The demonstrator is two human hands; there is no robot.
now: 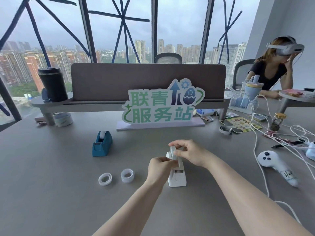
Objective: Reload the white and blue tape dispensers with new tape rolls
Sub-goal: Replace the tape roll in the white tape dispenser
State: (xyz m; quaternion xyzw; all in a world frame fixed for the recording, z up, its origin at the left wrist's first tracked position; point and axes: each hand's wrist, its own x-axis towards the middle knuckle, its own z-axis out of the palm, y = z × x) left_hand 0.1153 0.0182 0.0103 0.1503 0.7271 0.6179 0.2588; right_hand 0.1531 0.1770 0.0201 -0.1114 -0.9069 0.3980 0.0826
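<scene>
Right hand (189, 153): over the white dispenser (177, 176), fingers curled, thumb and fingertips pinching the tape roll (173, 152) at its top, roll upright on edge above the dispenser body.
Left hand (159, 166): touching the left side of the white dispenser, fingers curled in a pinch near the lower edge of the same roll; what exactly sits between the fingertips cannot be told.
White dispenser: standing on the grey tabletop (51, 193), about the middle, nearer the front edge than the back edge.
Blue dispenser (102, 143): standing alone on the tabletop, to the left and further back, well apart from both hands, a white roll visible in its top.
Loose rings: two white tape rings (105, 179) and (127, 175) lying flat just beside each other, left of the white dispenser, not touched.
Sign (162, 106): green and white, standing behind the dispensers, toward the back edge.
Right edge of tabletop: white controller (272, 163), white cables, small jar.
Back right: seated person (272, 72) with a headset.
</scene>
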